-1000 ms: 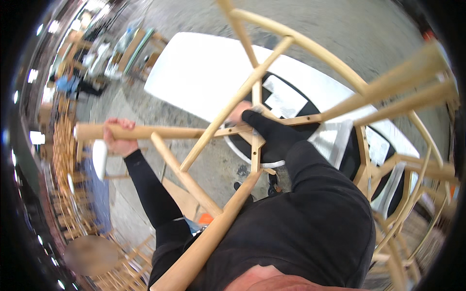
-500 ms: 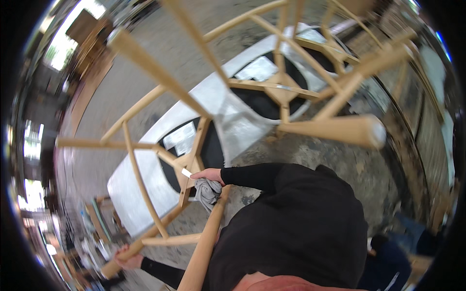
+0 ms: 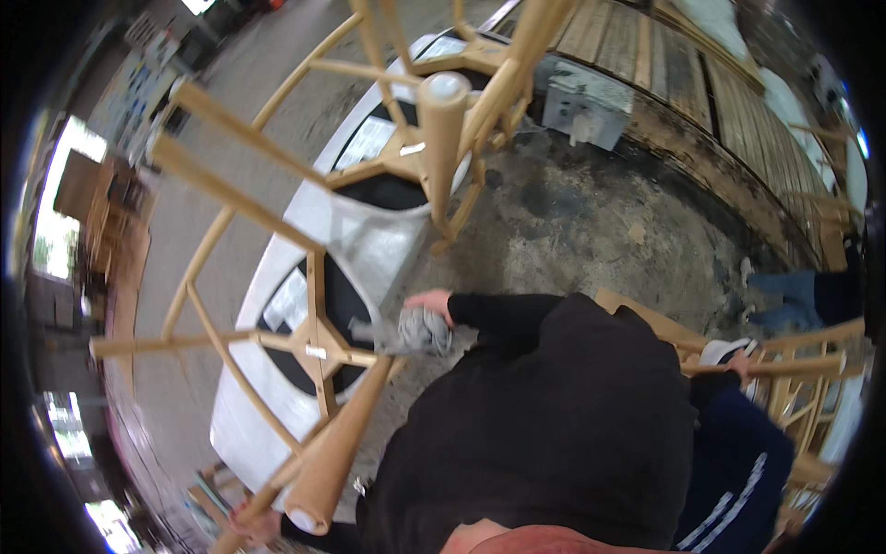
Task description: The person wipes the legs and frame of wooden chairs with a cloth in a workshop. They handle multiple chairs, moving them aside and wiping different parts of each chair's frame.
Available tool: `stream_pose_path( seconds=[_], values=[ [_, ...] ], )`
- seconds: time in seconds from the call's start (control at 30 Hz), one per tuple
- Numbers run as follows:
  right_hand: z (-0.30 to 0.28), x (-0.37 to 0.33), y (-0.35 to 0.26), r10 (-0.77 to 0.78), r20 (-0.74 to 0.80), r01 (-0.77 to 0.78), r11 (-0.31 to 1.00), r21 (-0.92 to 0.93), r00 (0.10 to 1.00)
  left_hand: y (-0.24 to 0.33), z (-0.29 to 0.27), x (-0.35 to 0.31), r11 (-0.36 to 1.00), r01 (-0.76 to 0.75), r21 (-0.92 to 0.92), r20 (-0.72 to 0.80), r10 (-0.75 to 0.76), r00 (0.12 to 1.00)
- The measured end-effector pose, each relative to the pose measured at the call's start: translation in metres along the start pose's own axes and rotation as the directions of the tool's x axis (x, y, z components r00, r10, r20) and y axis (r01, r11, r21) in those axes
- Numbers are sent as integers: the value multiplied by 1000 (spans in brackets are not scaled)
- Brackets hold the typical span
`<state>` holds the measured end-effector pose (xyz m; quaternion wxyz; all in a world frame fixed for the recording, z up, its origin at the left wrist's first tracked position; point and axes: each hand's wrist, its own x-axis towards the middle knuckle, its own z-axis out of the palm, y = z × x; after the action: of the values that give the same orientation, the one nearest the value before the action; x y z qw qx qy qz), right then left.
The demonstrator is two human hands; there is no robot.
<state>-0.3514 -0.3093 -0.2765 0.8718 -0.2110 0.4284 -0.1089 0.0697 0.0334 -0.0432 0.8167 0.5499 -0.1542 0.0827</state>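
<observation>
With our left hand (image 3: pixel 257 526) we are gripping a slanting chair leg (image 3: pixel 269 494); our right hand (image 3: pixel 432 303), right of the crossed brace (image 3: pixel 316 340), is clutching grey cloth (image 3: pixel 425 332).

Bright windows (image 3: pixel 59 249) glare at left, and fisheye distortion curves the soft, dark-edged surroundings.

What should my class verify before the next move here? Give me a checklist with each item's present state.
1. Left hand on a wooden leg: ok.
2. Right hand holding the gray cloth: ok.
3. Near chair upside down, legs up: ok.
4. Co-worker apart from the near chair: ok.
5. Joints of the near chair tight: cannot tell.
</observation>
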Motion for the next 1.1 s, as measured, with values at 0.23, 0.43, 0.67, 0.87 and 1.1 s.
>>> stream_pose_path(
  seconds=[0.23, 0.43, 0.67, 0.87, 1.1],
  values=[
    [28, -60, -76, 287, 249, -69, 772, -632, 925, 9, -10, -10, 997, 31, -67, -66, -36, 997],
    [12, -6, -100, -204, 24, 153, 646, -748, 979, 27, 18, -24, 991, -92, 96, -210, 110, 972],
    [71, 62, -194, -580, -45, 222, 381, -897, 813, 38, 34, -48, 957, 5, 291, -384, 112, 917],
    [51, 89, -187, -670, 122, 243, 90, -966, 732, 32, 60, -51, 961, 2, 275, -393, 110, 913],
    [18, 57, -70, -47, 370, 354, 422, -835, 928, 46, 54, -59, 954, -13, 298, -408, 139, 902]
  ],
)
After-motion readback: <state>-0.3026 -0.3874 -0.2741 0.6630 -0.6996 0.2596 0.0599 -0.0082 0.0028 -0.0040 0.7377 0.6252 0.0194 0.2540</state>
